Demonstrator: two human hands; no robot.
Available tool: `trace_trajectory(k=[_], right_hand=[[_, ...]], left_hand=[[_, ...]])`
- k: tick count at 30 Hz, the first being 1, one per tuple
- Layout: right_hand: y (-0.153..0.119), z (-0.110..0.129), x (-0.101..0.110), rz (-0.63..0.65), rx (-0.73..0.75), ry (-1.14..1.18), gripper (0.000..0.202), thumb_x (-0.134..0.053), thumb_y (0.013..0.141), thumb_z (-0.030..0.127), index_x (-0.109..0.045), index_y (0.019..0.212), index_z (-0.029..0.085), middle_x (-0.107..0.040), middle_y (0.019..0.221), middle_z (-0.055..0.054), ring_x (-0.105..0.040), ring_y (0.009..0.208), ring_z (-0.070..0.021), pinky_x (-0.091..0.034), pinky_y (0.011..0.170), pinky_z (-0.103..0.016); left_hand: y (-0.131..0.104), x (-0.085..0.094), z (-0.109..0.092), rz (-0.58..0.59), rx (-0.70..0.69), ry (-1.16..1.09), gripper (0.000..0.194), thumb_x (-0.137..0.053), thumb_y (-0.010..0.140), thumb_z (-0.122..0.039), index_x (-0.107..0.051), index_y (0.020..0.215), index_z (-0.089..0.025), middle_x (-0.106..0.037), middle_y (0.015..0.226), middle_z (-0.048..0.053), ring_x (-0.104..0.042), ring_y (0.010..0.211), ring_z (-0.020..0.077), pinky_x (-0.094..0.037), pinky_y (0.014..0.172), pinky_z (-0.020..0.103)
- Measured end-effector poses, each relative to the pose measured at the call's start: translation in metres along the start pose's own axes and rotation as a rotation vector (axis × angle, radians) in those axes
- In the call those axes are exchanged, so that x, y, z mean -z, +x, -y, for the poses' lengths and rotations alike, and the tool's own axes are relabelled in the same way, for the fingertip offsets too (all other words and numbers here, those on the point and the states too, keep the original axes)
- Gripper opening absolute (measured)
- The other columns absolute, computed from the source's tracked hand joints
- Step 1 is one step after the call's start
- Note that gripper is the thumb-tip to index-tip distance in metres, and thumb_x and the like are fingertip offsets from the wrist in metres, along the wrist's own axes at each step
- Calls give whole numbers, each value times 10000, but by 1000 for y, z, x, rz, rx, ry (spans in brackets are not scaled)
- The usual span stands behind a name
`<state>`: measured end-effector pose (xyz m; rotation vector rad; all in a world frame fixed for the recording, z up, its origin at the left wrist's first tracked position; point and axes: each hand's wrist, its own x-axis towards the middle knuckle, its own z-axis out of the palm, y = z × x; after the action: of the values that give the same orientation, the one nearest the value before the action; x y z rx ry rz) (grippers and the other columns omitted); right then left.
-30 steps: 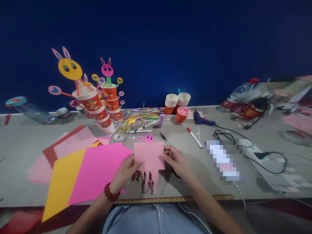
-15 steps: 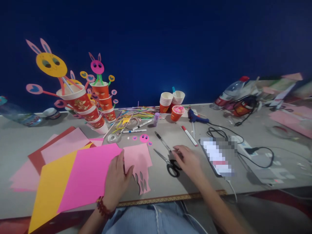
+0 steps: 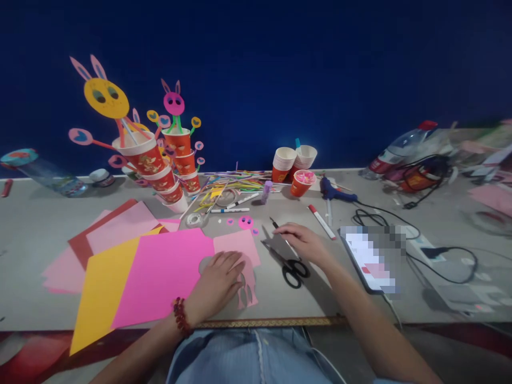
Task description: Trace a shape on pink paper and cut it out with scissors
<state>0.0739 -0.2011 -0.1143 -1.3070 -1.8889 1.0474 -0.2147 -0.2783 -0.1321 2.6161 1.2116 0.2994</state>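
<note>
Cut pink paper sheet: under left hand, right of rectangular magenta paper sheet.
Slim black-ended pen: in right hand, beside black-handled metal scissors.
Stacked red paper-cup tower: behind rectangular magenta paper sheet.

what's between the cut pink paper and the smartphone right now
The head view shows black-handled scissors between the cut pink paper and the smartphone, plus the right hand holding a pen.
</note>
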Motion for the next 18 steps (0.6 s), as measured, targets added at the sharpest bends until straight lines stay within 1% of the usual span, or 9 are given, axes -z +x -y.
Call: trace_trajectory(k=[1,3,5,7,8,10,12,15,18], right_hand=[[-10,3,-2,3,-77,233,235,-519,869,272,-720,967,200,-678,854,-57,-625,748,-199,-479,688,-310],[-32,10,-14,31,-186,679,249,-563,852,356,-683,994,190,-644,782,-48,-587,641,-181,-457,595,-301],[-50,17,-34,45,-193,925,308,-662,808,442,-643,1018,217,-606,750,-20,-560,616,-166,-444,583,-293],[-60,23,-57,24,-184,883,334,-768,745,454,-621,935,223,-567,716,9,-536,623,-151,-428,591,-273],[-62,24,-68,-21,-191,807,309,-760,765,469,-596,830,215,-532,665,26,-496,585,-131,-397,559,-251],[-61,24,-84,-160,-230,665,384,-654,864,512,-496,682,214,-421,552,66,-373,482,-97,-305,472,-224],[-57,23,-92,-242,-244,543,397,-547,937,514,-466,682,221,-367,498,85,-319,435,-91,-268,440,-222],[-52,20,-90,-174,-185,376,248,-546,944,450,-571,872,215,-522,540,54,-481,489,-123,-376,497,-232],[-55,18,-84,-119,-138,210,195,-547,935,382,-626,963,206,-652,677,-4,-600,613,-161,-452,580,-257]], left_hand=[[2,-1,0,-2,-4,-5,394,-590,911,-203,-532,1299,-171,-539,1405,122,-464,1298,303,-376,1091,515],[4,-1,3,-10,-22,-34,375,-597,913,-226,-540,1280,-169,-556,1368,128,-478,1266,307,-406,1056,501],[5,1,8,-22,-44,-86,340,-578,928,-238,-547,1262,-179,-567,1341,123,-491,1241,293,-419,1036,481],[5,5,14,-40,-64,-140,296,-540,950,-235,-558,1242,-189,-576,1323,117,-499,1225,274,-421,1026,462],[7,8,17,-47,-69,-160,270,-520,959,-226,-569,1223,-191,-583,1309,114,-505,1215,265,-421,1021,451],[12,15,23,-34,-77,-184,210,-501,967,-213,-608,1146,-190,-610,1250,105,-526,1174,252,-423,1001,429],[22,22,28,31,-103,-202,149,-523,962,-231,-647,1036,-191,-640,1157,87,-554,1111,241,-425,972,404],[39,27,36,129,-169,-256,147,-537,965,-251,-674,968,-198,-667,1021,53,-584,1010,212,-426,909,354],[50,24,44,156,-194,-312,144,-547,964,-251,-686,959,-216,-667,969,26,-588,966,190,-405,874,329]])
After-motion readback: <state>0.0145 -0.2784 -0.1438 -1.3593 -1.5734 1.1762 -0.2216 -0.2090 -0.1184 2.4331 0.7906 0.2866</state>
